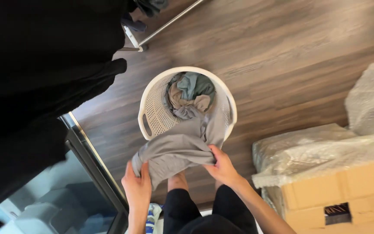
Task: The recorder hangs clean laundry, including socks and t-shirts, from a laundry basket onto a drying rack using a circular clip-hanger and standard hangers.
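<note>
A grey garment [182,145] is stretched between my two hands over the near rim of a white round laundry basket [152,108]. My left hand [137,186] grips its lower left edge. My right hand [221,167] pinches its right side. The cloth's far end trails into the basket, where several crumpled clothes [191,95] in grey, beige and green lie. My legs in black trousers [195,212] and bare feet stand just below the basket.
Black garments [44,78] hang on a drying rack at the left, with its metal leg [169,21] at the top. A cardboard box [338,195] under plastic wrap sits at the right. A sliding glass door frame [91,164] runs along the left on the wood floor.
</note>
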